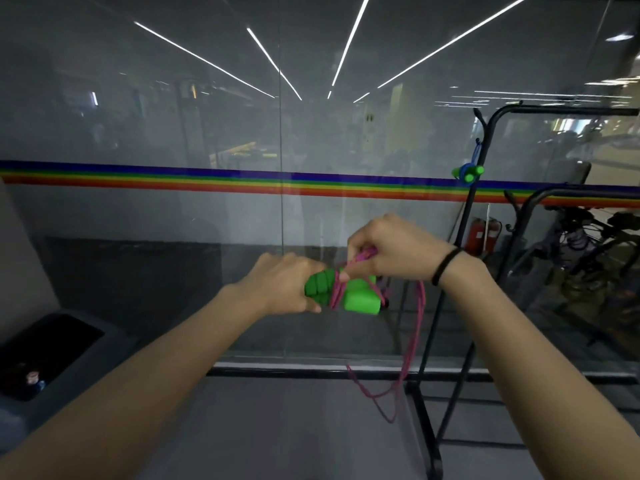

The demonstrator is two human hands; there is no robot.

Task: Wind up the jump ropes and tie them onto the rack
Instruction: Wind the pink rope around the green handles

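Head view: left hand (277, 285) clasps green handles (360, 296); right hand (391, 247) pinches pink rope (414, 341) beside rack (485, 188).

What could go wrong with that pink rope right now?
The long loop of pink rope hangs down near the floor, so it might snag on the black rack or tangle. The turns around the green handles look loose; if the right hand slackens its pull, they might unwind.
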